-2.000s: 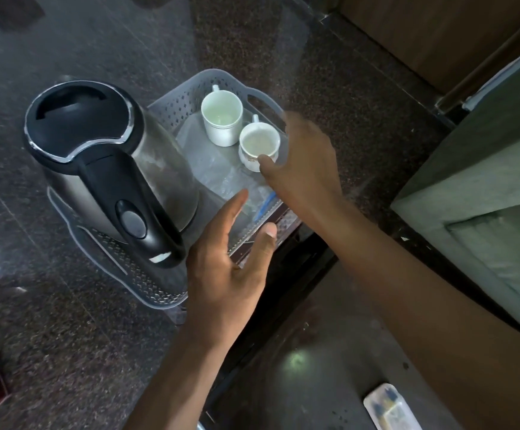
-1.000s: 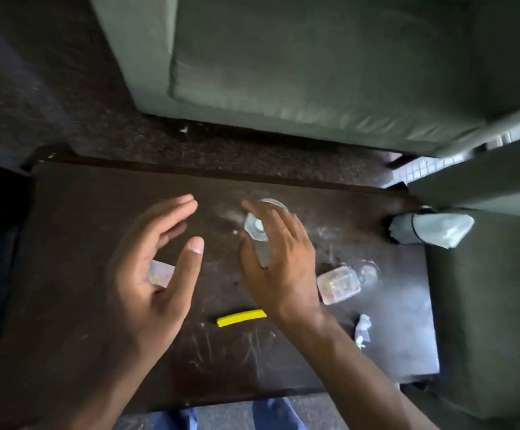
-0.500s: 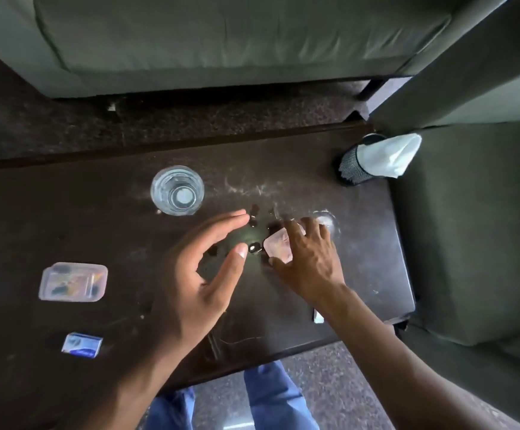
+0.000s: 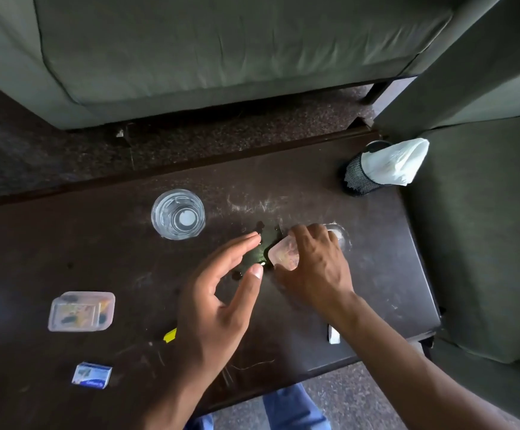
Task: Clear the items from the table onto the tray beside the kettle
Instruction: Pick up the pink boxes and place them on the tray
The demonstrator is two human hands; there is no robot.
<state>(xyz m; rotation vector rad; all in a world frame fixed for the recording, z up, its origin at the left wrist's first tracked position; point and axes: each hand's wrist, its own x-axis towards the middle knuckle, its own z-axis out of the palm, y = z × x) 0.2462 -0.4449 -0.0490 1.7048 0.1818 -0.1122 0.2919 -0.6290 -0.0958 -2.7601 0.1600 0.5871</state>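
right hand (image 4: 314, 268) grips clear container (image 4: 283, 254) | left hand (image 4: 218, 302) relaxed, beside | table (image 4: 376, 274) mid-right

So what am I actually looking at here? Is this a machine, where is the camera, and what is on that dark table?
No machine: these are a person's two bare hands, filmed by one wide-angle camera worn on the head, looking forward and down. The right hand grips a small clear plastic container on the dark table. The left hand hovers beside it, fingers open, holding nothing. A wet patch lies between them. Also on the table: a drinking glass, a flat clear box with colourful contents, a small blue-and-white packet, a yellow strip partly hidden by the left hand, and a black mesh holder with white cloth or paper. Grey-green sofas surround it. The tray and kettle are out of view.
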